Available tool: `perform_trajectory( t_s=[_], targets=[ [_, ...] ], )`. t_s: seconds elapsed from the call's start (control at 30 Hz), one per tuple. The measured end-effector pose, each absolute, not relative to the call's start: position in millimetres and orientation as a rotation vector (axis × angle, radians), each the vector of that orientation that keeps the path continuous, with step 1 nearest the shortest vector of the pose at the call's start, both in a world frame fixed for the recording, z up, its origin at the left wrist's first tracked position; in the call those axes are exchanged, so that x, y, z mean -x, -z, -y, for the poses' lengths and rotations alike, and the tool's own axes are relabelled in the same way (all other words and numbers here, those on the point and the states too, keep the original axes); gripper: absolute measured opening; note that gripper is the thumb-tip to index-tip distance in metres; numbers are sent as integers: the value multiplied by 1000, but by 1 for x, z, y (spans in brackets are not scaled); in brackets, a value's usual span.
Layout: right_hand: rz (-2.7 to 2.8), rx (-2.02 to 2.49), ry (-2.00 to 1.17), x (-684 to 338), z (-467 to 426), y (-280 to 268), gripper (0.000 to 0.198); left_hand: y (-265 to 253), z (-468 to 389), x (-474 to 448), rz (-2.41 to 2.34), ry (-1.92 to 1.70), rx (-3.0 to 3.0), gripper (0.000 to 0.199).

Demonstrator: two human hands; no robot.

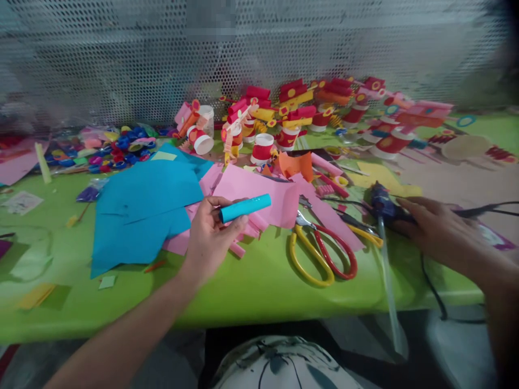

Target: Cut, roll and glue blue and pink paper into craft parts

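Between the thumb and fingers of my left hand (211,232) is a small rolled tube of bright blue paper (245,208), held nearly level above pink paper sheets (255,192). On the right, my right hand (433,224) is closed over the dark body of a hot glue gun (381,202); its underside grip is partly hidden. A long translucent glue stick (389,292) hangs from the gun past the table's front edge. Scissors with one yellow and one red handle (324,254) lie on the table between my hands.
Large blue paper sheets (141,200) lie left of centre. Bottle caps in several colours (121,146) are heaped behind them. Paper-and-cup models (263,148) stand along the back by a perforated metal panel (141,65). A black cord (433,286) loops at the right of the green table (251,292).
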State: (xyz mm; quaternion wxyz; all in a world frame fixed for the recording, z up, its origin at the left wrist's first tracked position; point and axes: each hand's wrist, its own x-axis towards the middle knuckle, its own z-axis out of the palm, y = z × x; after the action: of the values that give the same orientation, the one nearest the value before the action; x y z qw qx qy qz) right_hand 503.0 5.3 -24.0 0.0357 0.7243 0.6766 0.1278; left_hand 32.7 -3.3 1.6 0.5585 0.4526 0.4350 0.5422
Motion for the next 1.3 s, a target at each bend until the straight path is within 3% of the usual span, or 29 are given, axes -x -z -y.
perform_trajectory(
  t_s=[0.1,0.17,0.27,0.37,0.47,0.73,0.97,1.3],
  targets=[
    [-2122,-2285,-554,-476,2,1,55,-5,-2,-29,-1075,-1361,-1030,49],
    [-2473,-2297,-643,-441,5,-18,43,-10,-5,-25,-1068,-1423,-1000,49],
    [-2937,-2035,-150,-373,3,-42,29,-15,-10,-19,-1038,-1539,-952,48],
    [-3076,-1713,254,-311,-7,-51,31,-17,-14,-12,-1020,-1647,-932,45],
    [-3046,-1534,352,-272,-21,-47,33,-17,-18,-8,-1006,-1671,-934,42],
    [-2794,-1551,198,-244,-57,-31,39,-20,-16,-8,-953,-1638,-947,39],
    [-2720,-1525,294,-227,-56,-26,61,-20,-15,-7,-992,-1606,-982,41],
    [-2666,-1601,465,-230,-67,-20,68,-21,-15,-6,-966,-1584,-1001,39]
  ],
)
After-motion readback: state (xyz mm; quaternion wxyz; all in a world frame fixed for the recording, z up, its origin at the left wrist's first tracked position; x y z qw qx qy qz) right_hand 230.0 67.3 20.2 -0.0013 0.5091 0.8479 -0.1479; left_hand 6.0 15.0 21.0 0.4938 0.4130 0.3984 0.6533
